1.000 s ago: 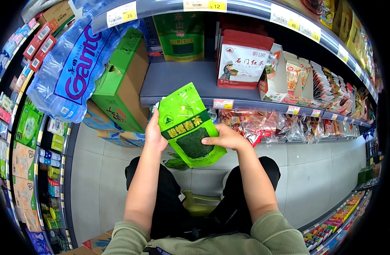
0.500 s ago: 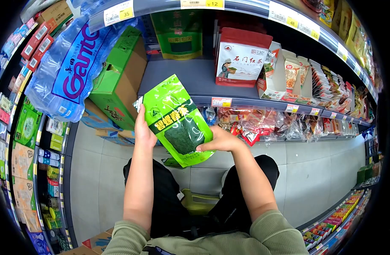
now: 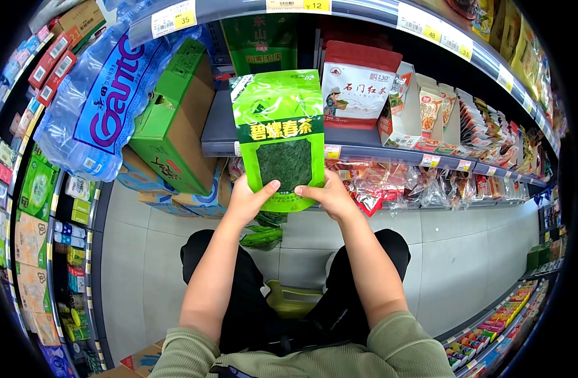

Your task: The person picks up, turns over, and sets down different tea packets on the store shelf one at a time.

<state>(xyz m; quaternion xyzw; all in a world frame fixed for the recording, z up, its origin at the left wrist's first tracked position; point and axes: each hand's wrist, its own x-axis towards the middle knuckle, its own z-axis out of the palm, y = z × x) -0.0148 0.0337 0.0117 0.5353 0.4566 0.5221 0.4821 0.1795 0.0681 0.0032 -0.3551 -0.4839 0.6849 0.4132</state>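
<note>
A bright green tea pouch [image 3: 283, 135] with yellow lettering and a dark window is held upright between both hands, in front of the shelf. My left hand [image 3: 248, 200] grips its lower left corner, thumb on the front. My right hand [image 3: 327, 192] grips the lower right corner the same way. The fingers behind the pouch are hidden. Behind its top edge stands a darker green pouch [image 3: 260, 47] on the shelf. To the right is a red and white pouch [image 3: 358, 85].
A green carton [image 3: 175, 120] and plastic-wrapped bottles [image 3: 100, 107] stand at the left. A grey shelf edge [image 3: 377, 150] runs behind the hands, with open boxes of sachets [image 3: 427, 116] on it. Green packets [image 3: 262, 237] lie low between the knees. Stocked shelves flank both sides.
The green pouch has gone from tilted to upright and moved up and slightly right. My left hand has shifted from its upper left edge to the lower left corner.
</note>
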